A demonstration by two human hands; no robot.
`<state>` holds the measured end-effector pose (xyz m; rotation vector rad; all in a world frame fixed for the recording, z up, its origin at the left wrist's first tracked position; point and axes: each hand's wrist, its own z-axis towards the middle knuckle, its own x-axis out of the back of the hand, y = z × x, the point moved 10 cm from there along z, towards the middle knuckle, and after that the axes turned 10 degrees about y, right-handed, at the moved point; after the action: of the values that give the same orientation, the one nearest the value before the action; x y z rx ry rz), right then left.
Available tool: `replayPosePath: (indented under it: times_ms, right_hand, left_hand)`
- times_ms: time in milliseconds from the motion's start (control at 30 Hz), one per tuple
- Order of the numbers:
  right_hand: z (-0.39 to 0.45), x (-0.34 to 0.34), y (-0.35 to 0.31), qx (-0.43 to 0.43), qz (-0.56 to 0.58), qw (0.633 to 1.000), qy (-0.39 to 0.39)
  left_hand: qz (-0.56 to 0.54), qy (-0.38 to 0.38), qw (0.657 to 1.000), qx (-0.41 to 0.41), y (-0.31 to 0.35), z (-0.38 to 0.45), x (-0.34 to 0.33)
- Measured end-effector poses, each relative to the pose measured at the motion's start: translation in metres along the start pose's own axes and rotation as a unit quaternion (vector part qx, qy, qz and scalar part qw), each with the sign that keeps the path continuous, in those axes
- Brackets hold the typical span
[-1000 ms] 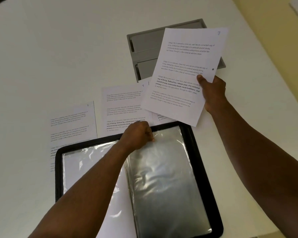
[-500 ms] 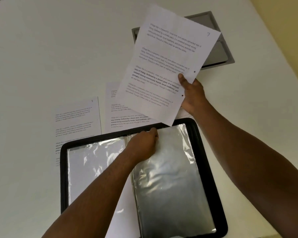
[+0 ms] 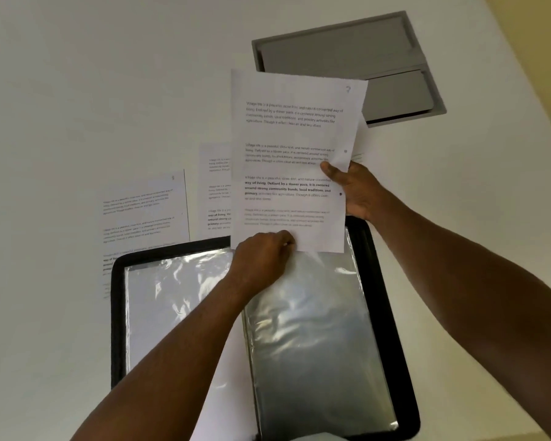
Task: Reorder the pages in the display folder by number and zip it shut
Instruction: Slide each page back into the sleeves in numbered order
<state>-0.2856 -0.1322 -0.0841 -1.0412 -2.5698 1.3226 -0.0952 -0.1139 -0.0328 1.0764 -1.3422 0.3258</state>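
The black display folder [image 3: 392, 313] lies open on the white table, its clear plastic sleeves [image 3: 315, 338] shining. My right hand [image 3: 360, 192] grips the right edge of a printed page [image 3: 290, 138] marked 7 in its top right corner, holding it upright over the folder's top edge. My left hand [image 3: 261, 262] pinches the top of the right-hand sleeve, right at the page's bottom edge. Two more printed pages lie flat beyond the folder: one [image 3: 143, 211] at the left, another [image 3: 217, 186] partly hidden behind the held page.
A grey recessed tray [image 3: 341, 49] is set into the table at the back right. The table's right edge runs along a yellow wall [image 3: 541, 43]. A further sheet's edge [image 3: 357, 157] peeks out behind my right hand.
My right hand has brought the page down and squared it up, so its bottom edge now meets the sleeve top by my left hand, which stays on the sleeve.
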Motion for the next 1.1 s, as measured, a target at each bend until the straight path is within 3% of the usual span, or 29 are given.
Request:
replayPosePath:
  times_ms: [200,367,567,900,1100]
  right_hand:
    - [0.009,0.021,0.003,-0.016,-0.088,0.996,-0.006]
    - [0.013,0.006,-0.002,-0.006,-0.061,0.997,-0.045]
    - [0.019,-0.021,0.005,-0.030,-0.109,0.988,-0.106]
    - [0.034,-0.007,-0.004,-0.033,-0.146,0.983,-0.103]
    - [0.034,-0.016,0.003,-0.031,-0.139,0.982,-0.120]
  left_hand:
    - [0.007,-0.045,0.999,0.013,-0.017,-0.002,-0.003]
    - [0.031,-0.104,0.993,0.035,-0.046,-0.005,-0.005]
    - [-0.012,-0.086,0.996,0.031,-0.043,0.002,0.003]
    - [0.003,-0.074,0.996,0.049,-0.063,0.001,0.007]
    - [-0.057,-0.078,0.993,0.064,-0.061,0.006,0.005]
